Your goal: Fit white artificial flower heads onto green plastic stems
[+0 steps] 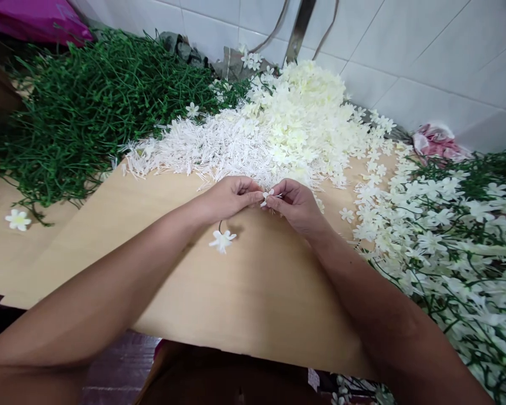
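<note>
My left hand point(235, 197) and my right hand point(294, 203) meet at the middle of the board, fingertips almost touching. Between them is a small white flower point(267, 197), pinched by the fingers of both hands, with thin white strands by the right fingertips. Below my left hand hangs another white flower point(222, 241) on a dark stem that runs up into that hand. Just beyond the hands lie a heap of thin white pieces point(219, 143) and a pile of cream petals point(307, 118).
Green stems point(96, 107) are heaped at the left on the tan board point(236, 304). Assembled white flowers on stems point(455, 242) crowd the right side. A tiled wall point(425, 62) stands behind, with a pink and white cloth point(438, 142) near it. A loose flower point(18, 220) lies far left.
</note>
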Demonstrator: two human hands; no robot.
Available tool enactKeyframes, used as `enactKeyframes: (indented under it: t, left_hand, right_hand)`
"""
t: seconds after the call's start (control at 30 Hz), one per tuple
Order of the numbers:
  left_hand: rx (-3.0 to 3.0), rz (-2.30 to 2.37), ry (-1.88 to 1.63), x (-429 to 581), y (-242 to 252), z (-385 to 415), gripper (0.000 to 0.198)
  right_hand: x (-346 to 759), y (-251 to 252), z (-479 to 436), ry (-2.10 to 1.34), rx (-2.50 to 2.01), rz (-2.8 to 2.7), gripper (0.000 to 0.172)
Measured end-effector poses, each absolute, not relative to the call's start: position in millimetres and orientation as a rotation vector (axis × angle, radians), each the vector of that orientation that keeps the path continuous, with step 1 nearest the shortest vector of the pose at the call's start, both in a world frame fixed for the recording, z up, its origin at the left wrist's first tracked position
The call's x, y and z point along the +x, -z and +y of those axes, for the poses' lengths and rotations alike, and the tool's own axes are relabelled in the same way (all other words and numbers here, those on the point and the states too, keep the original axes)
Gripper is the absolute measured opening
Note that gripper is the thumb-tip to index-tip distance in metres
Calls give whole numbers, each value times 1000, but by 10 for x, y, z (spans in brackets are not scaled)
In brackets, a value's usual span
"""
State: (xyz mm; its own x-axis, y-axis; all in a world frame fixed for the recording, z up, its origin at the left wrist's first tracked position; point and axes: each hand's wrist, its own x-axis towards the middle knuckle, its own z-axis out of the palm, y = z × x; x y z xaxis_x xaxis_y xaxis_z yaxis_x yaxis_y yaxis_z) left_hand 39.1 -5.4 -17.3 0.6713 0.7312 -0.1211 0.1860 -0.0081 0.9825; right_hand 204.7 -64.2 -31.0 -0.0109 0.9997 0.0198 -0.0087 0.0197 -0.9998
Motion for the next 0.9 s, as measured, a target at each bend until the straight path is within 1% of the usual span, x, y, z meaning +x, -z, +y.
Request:
enactKeyframes:
  t: [0.2,0.4,0.63,0.9]
  left_hand:
    - [1763,775,-378,341,88,-84,26]
    - [1711,722,-470,374,170,-89,27]
    - [1701,728,-401,407,139,-167,25]
    - [1678,717,-427,428,166,-159,28]
  right_hand:
    - [2041,303,-634,-1245,-1131,-1164,37]
    - [2022,296,-630,-1299,-1118,-1143,35]
    - [2049,310,-621,-1357,-1101,-1120,35]
    - [2063,298,-639,-1463,-1038,-1097,35]
